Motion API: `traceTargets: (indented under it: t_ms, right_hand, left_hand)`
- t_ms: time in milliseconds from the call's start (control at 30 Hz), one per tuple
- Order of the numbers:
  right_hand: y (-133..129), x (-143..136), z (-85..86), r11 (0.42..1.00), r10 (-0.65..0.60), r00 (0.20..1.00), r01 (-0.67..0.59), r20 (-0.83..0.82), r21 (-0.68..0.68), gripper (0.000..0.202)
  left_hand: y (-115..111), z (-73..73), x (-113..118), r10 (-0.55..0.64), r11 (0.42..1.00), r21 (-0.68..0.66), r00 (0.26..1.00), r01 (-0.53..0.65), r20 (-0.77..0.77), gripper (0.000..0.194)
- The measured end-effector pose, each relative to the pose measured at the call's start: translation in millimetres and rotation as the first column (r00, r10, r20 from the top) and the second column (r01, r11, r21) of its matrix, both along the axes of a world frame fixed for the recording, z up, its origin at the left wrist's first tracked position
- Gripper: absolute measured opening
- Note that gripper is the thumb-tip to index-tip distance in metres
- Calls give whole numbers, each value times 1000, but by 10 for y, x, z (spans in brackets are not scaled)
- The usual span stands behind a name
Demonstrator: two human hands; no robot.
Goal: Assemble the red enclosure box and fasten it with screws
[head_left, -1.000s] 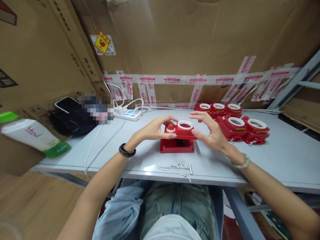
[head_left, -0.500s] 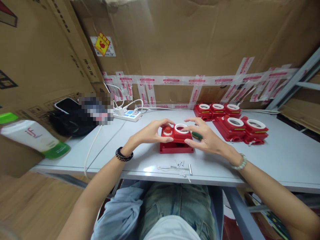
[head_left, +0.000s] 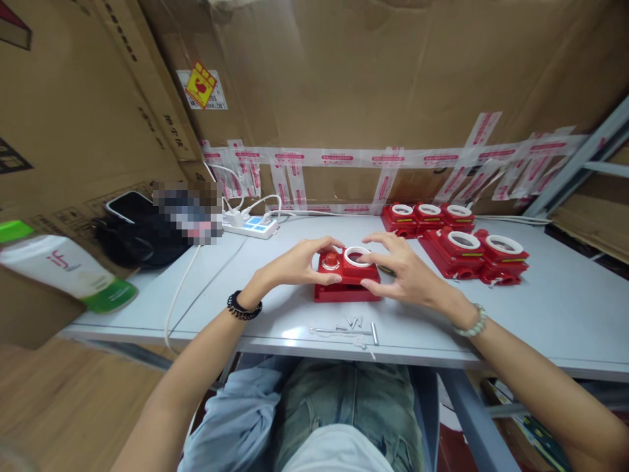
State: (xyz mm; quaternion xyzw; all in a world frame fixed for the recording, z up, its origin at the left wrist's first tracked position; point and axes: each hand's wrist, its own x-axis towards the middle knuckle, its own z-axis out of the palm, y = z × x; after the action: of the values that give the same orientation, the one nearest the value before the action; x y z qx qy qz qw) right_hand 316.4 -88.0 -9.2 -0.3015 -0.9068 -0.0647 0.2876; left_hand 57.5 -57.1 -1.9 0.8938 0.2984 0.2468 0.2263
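Pale table (head_left: pixel 560 308). Red base (head_left: pixel 346 294) mid-table. Loose screws (head_left: pixel 354 322) and T-bar (head_left: pixel 375 334) by near edge. Power strip (head_left: pixel 250 225) far left. Five red housings (head_left: pixel 455 257) far right: three behind, two nearer.

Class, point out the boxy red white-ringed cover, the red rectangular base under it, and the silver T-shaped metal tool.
Boxy red white-ringed cover (head_left: pixel 352 271): head view, red front wall.
Red rectangular base (head_left: pixel 347 296): head view, front wall.
Silver T-shaped metal tool (head_left: pixel 375 334): head view, crossbar.
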Motion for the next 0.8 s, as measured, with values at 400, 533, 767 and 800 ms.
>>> traceTargets:
  t_ms: [400, 533, 767, 800]
  right_hand:
    - [-16, -6, 14, 999, -19, 1000, 19, -11, 29, 40]
    - [-23, 2, 52, 997, 8, 982, 6, -189, 76, 51]
    - [-30, 17, 80, 986, 47, 881, 35, -470, 163, 48]
    - [-32, 13, 76, 984, 43, 879, 45, -475, 172, 43]
  left_hand:
    - [18, -10, -2, -21, 1000, 24, 999, 20, 34, 51]
    - [29, -6, 9, -13, 1000, 26, 994, 10, 111, 52]
    - [95, -29, 30, 58, 998, -56, 947, -43, 315, 54]
    - [105, -29, 30, 90, 995, -63, 932, -73, 350, 53]
